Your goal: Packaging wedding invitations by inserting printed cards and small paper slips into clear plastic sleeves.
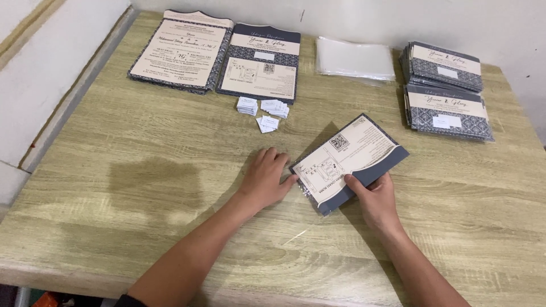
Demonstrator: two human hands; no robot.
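Note:
A navy and cream invitation card [348, 162] with a small map and a square code lies tilted on the wooden table [142, 170], inside a thin clear sleeve. My right hand [372, 199] grips its near edge, thumb on top. My left hand [266, 179] rests flat on the table, its fingertips touching the card's left corner.
At the back left lie two stacks of cards, one cream-faced [181, 50], one navy [261, 62]. Small white slips [264, 111] sit in front of them. A pile of clear plastic sleeves [354, 57] lies at the back middle. Two stacks of sleeved cards [446, 91] stand at the back right.

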